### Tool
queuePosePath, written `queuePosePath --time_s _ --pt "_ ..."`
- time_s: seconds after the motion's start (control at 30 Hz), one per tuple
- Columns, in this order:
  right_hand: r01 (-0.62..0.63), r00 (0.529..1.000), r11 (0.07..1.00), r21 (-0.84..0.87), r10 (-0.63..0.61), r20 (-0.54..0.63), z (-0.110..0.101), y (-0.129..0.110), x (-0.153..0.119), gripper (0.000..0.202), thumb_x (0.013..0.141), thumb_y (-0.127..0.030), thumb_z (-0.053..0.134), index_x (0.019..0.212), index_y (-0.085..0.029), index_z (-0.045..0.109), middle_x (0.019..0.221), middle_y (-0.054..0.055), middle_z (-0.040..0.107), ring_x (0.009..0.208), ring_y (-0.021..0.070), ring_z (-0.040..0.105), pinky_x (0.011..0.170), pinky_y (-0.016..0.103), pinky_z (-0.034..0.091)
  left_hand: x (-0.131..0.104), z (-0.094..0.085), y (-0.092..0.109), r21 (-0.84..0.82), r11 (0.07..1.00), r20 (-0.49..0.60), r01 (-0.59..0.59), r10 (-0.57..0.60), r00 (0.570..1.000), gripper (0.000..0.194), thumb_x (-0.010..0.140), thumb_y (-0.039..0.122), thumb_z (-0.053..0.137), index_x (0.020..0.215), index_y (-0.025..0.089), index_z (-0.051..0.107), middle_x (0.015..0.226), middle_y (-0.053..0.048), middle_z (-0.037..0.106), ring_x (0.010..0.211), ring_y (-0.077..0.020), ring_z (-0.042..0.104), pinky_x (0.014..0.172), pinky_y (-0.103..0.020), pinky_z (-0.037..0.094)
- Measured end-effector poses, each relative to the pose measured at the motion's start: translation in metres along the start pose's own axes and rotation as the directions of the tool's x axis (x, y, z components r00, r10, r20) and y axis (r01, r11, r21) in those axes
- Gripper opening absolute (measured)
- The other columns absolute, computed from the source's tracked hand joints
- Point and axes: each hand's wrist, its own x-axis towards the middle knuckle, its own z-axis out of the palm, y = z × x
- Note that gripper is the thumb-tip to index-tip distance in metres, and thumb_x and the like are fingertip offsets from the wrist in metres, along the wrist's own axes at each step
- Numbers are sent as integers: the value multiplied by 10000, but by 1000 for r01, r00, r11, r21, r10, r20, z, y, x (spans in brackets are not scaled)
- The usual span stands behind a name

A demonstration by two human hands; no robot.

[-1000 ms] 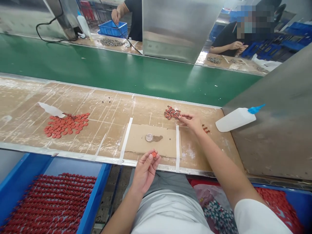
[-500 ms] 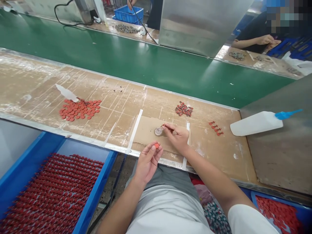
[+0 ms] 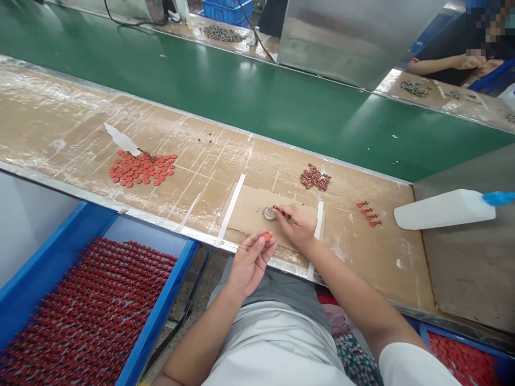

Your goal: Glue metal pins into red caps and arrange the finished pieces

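Nearest, at lower left, a blue plastic tray [image 3: 160, 311] carries rows of dark red pieces [image 3: 100, 300]. The left hand [image 3: 252, 262] is at the front edge of the brown-topped bench [image 3: 362, 262], with a small, flat, round red disc [image 3: 266, 236] pinched between its thumb and the tips of its fingers. The disc's flat face is turned up toward the head camera; being round, it shows no long axis. The palm is turned up, the fingers curled, the forearm rising from the bottom edge.

Slightly farther, the right hand [image 3: 298, 225] is palm down over a tan cardboard sheet [image 3: 249, 206], its forearm reaching in from lower right. Its thumb and fingers are closed on a small, slender dark red piece [image 3: 275, 208], whose visible end juts left past the fingertips over a small, round, shallow dish [image 3: 269, 213]; its long axis runs roughly sideways. Whether it touches the dish cannot be told.

To the right, four red disc-and-stem pieces [image 3: 369, 214] stand in a slanting row near a white plastic bottle with a blue nozzle [image 3: 444, 210]. Farther back are a heap of slender red-and-black pieces [image 3: 315, 178] and, well to the left, a spread of red discs [image 3: 140, 170]. Beyond runs a smooth green strip [image 3: 241, 91].
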Motion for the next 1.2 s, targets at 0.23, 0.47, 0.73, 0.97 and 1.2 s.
queuePosePath --time_s 0.23,0.47,0.73,0.97,1.2 --pt "33 999 999 19 -34 34 1 1 1 170 832 -279 630 987 -301 696 940 18 742 853 186 696 807 361 577 1 -1 1 12 1000 8 7 -7 1000 202 774 174 693 974 146 690 982 -60 723 843 -104 685 912 -269 528" --pt "70 997 995 66 -72 34 0 -1 2 184 812 -246 656 984 -298 695 932 15 743 848 169 696 807 336 574 1 -1 1 -2 1000 18 12 -12 1000 209 772 168 696 979 138 690 997 -65 719 855 -107 684 905 -262 530" --pt "-251 951 940 232 284 -123 -5 -18 8 239 763 -334 708 984 -242 711 903 35 748 796 192 710 786 361 592 1 1 3 6 1000 7 0 0 1000 226 768 159 699 993 148 686 1000 -61 721 865 -108 685 887 -247 534" --pt "-406 836 710 575 543 -81 -30 -57 -2 201 709 -292 766 888 -209 726 883 33 753 801 197 723 791 353 605 4 16 3 29 999 37 -29 28 999 210 764 205 712 970 169 696 967 -47 732 887 -133 691 839 -253 553" --pt "-381 869 767 516 487 -83 -35 -77 -28 181 704 -233 767 884 -231 748 908 28 753 797 197 725 790 341 615 3 28 -6 52 996 103 -74 68 992 184 783 200 693 963 174 714 991 -57 739 932 -141 687 879 -247 537"
